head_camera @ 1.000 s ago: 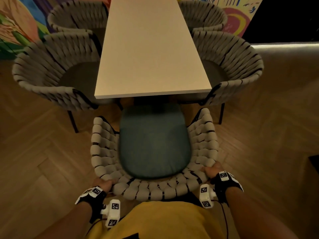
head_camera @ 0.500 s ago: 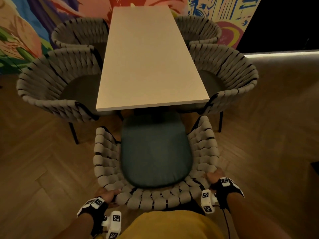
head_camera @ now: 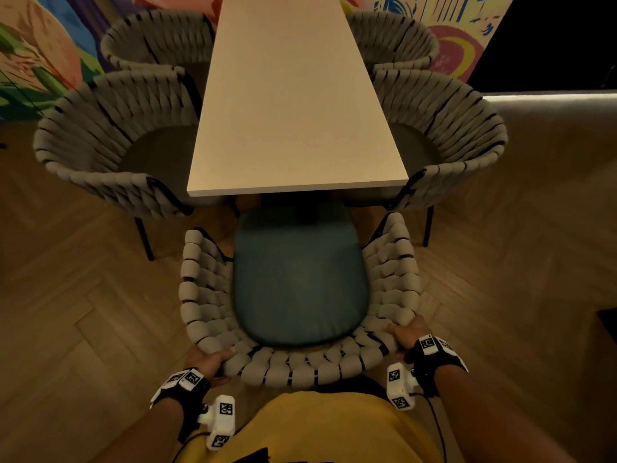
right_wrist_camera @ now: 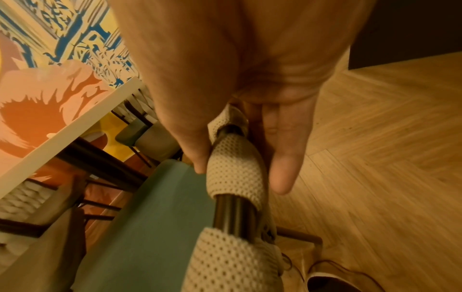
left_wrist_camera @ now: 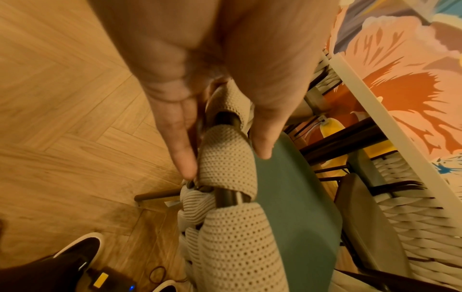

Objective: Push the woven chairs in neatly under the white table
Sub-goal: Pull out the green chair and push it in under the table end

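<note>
A woven chair (head_camera: 300, 369) with a teal cushion (head_camera: 300, 275) stands at the near end of the white table (head_camera: 293, 105). The cushion's front edge lies just under the tabletop's edge. My left hand (head_camera: 207, 360) grips the back rim at its left corner, and my right hand (head_camera: 405, 334) grips it at the right corner. In the left wrist view my left hand (left_wrist_camera: 223, 162) straddles the woven rim (left_wrist_camera: 225, 164), thumb inside and fingers outside. My right hand (right_wrist_camera: 241, 177) holds the rim (right_wrist_camera: 235, 168) the same way in the right wrist view.
Two more woven chairs stand along each long side of the table. The near left chair (head_camera: 100, 145) and near right chair (head_camera: 460, 135) flank the gap ahead of my chair. A painted mural wall (head_camera: 33, 55) lies behind. A dark object (head_camera: 606, 329) sits at the right edge of the herringbone floor.
The chair has slid slightly forward toward the table end. Both hands have stayed on its back rim and moved with it.
</note>
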### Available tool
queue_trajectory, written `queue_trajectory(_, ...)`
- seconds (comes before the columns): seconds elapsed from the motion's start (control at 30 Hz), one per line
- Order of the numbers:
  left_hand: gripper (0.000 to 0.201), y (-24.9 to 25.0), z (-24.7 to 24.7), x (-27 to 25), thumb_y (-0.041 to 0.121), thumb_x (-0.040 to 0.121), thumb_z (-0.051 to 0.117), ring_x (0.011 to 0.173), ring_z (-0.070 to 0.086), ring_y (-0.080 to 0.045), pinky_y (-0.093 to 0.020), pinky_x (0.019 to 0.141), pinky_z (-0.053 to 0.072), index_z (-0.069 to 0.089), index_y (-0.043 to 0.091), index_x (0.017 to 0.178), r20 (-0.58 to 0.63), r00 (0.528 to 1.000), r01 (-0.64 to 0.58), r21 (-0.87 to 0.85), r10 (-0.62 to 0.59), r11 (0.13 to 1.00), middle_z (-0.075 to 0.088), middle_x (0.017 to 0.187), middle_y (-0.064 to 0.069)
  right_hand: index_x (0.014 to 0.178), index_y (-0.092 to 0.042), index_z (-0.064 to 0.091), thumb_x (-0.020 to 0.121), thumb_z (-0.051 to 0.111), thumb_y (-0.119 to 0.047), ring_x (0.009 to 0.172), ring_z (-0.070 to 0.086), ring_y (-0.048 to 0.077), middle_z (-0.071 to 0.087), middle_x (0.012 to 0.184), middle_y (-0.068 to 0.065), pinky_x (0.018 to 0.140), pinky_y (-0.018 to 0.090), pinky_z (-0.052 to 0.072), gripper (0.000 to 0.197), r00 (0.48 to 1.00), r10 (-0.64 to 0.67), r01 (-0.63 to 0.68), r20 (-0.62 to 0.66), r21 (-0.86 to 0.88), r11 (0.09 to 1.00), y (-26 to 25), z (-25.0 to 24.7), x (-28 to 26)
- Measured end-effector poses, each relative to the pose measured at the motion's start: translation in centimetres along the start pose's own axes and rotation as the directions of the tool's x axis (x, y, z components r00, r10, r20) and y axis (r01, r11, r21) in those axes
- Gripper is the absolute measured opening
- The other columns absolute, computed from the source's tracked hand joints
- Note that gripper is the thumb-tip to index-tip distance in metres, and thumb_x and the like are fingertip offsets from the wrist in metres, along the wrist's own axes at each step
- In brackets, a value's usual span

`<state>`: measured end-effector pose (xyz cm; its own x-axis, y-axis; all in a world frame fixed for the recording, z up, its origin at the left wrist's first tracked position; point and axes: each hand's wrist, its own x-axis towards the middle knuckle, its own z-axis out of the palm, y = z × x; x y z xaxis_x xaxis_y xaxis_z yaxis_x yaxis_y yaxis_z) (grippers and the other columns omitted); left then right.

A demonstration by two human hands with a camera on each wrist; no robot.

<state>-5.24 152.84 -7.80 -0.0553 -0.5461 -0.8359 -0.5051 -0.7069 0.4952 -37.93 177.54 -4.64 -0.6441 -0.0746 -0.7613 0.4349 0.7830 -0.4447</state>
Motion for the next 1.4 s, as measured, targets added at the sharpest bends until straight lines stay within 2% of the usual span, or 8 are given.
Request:
queue_trajectory(0.2,0.058,-0.6,0.5,-0.2,0.012,0.073,0.082,0.093,0.064,-0.032,-0.04,0.059,0.058,0.053,0.017,0.124,0.019,0.999,-0.048,0.013,0.047,0.999,0.066,0.117,-0.012,0.135,-0.021,0.03,0.075,0.078,-0.019,0.082,0.064,0.036,0.056,0.107,0.015,0.065,0.049,0.06,0.077,1.0,0.002,-0.002,0.0,0.058,0.998,1.3,0.8,-1.2)
queue_trajectory(0.33,0.066,-0.5,1.6,-1.3,0.015,0.072,0.081,0.103,0.061,-0.036,-0.042,0.082,0.055,0.049,0.005,0.129,-0.127,0.981,-0.115,0.25,0.15,0.961,0.06,0.124,-0.016,0.138,-0.013,0.029,0.076,0.079,-0.023,0.093,0.063,0.034,0.058,0.117,0.017,0.073,0.044,0.059,0.08,0.999,-0.043,0.043,0.013,-0.05,0.998,1.2,0.5,-2.2)
queue_trajectory(0.47,0.083,1.1,4.0,-3.6,0.03,0.076,0.076,0.125,0.045,-0.039,-0.037,0.093,0.045,0.029,0.009,0.141,-0.259,0.891,-0.187,0.538,0.372,0.822,0.038,0.142,-0.018,0.136,-0.006,0.037,0.079,0.076,-0.026,0.11,0.058,0.034,0.055,0.129,0.016,0.09,0.041,0.052,0.072,0.996,-0.08,0.083,0.029,-0.131,0.988,0.7,-0.6,-3.0)
queue_trajectory(0.6,0.082,2.2,8.7,-5.8,0.045,0.076,0.072,0.143,0.02,-0.034,-0.042,0.118,0.025,0.034,0.023,0.145,0.023,0.874,-0.264,0.861,0.485,0.434,0.017,0.156,-0.017,0.12,-0.008,0.052,0.09,0.063,-0.033,0.103,0.06,0.033,0.061,0.123,0.016,0.086,0.037,0.052,0.04,0.98,-0.182,0.197,0.085,-0.232,0.953,0.5,-2.1,-2.6)
queue_trajectory(0.8,0.053,4.4,19.7,-9.4,0.037,0.085,0.067,0.132,0.042,-0.028,-0.03,0.112,0.032,0.052,0.017,0.132,0.232,0.879,-0.439,0.734,0.417,0.518,0.041,0.142,-0.013,0.079,-0.015,0.058,0.098,0.042,-0.045,0.08,0.056,0.024,0.061,0.092,0.012,0.079,0.034,0.047,0.039,0.943,-0.269,0.324,0.194,-0.362,0.874,-1.0,-8.1,2.3)
queue_trajectory(1.0,0.053,8.2,34.8,-10.7,0.045,0.092,0.055,0.13,0.048,-0.025,-0.033,0.11,0.037,0.047,0.018,0.137,0.237,0.904,-0.42,0.649,0.355,0.635,0.049,0.144,-0.009,0.132,-0.006,0.054,0.094,0.053,-0.039,0.12,0.056,0.029,0.058,0.132,0.012,0.099,0.032,0.041,0.05,0.909,-0.329,0.417,0.257,-0.524,0.743,-7.1,-18.5,15.1)
queue_trajectory(1.2,0.062,14.4,47.6,-10.6,0.041,0.095,0.049,0.13,0.045,-0.034,-0.039,0.107,0.039,0.029,0.016,0.148,0.03,0.936,-0.296,0.606,0.35,0.739,0.041,0.147,-0.014,0.135,-0.009,0.048,0.092,0.058,-0.03,0.124,0.052,0.035,0.056,0.134,0.016,0.102,0.04,0.044,0.049,0.768,-0.572,0.605,0.29,-0.622,0.497,-17.7,-26.2,24.0)
queue_trajectory(1.4,0.071,16.7,51.3,-9.5,0.032,0.089,0.06,0.119,0.054,-0.038,-0.046,0.098,0.048,0.022,0.024,0.148,-0.102,0.954,-0.167,0.601,0.282,0.782,0.048,0.138,-0.017,0.138,-0.012,0.042,0.089,0.06,-0.027,0.126,0.045,0.038,0.044,0.139,0.017,0.103,0.047,0.043,0.054,0.631,-0.71,0.67,0.313,-0.681,0.294,-25.6,-29.1,27.8)
